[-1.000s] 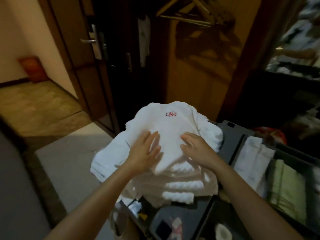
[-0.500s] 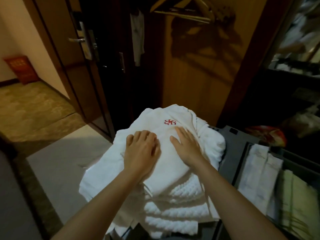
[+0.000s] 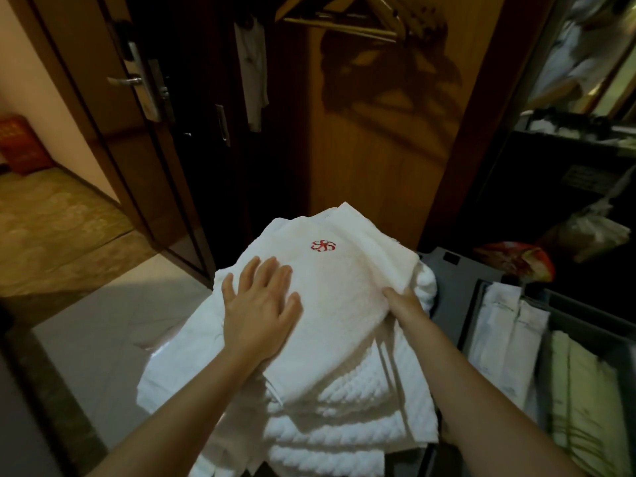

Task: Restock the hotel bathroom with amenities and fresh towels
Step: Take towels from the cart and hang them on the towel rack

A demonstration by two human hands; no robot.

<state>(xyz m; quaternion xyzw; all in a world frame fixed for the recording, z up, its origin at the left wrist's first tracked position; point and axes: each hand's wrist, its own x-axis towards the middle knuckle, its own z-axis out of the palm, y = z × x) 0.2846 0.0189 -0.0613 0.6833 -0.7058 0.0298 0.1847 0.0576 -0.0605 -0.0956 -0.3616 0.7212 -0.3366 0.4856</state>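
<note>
A stack of folded white towels (image 3: 330,383) lies on the grey housekeeping cart (image 3: 447,266). The top towel (image 3: 344,287) carries a red embroidered logo. My left hand (image 3: 260,306) lies flat on the top towel's left part, fingers straight and spread. My right hand (image 3: 404,302) is at the towel's right edge, thumb on top and fingers tucked under the edge, gripping it. Lower towels in the stack have a ribbed weave.
The cart's right side holds bins with white wrapped amenity packs (image 3: 499,342) and pale green packs (image 3: 585,401). A red-and-white bag (image 3: 523,263) sits behind them. Ahead stand a wooden wardrobe with hangers (image 3: 344,15) and an open door with a lever handle (image 3: 127,80). Pale floor lies to the left.
My right hand slid from the top of the towel to its right edge and took hold there. My left hand stayed flat on top. The camera moved closer.
</note>
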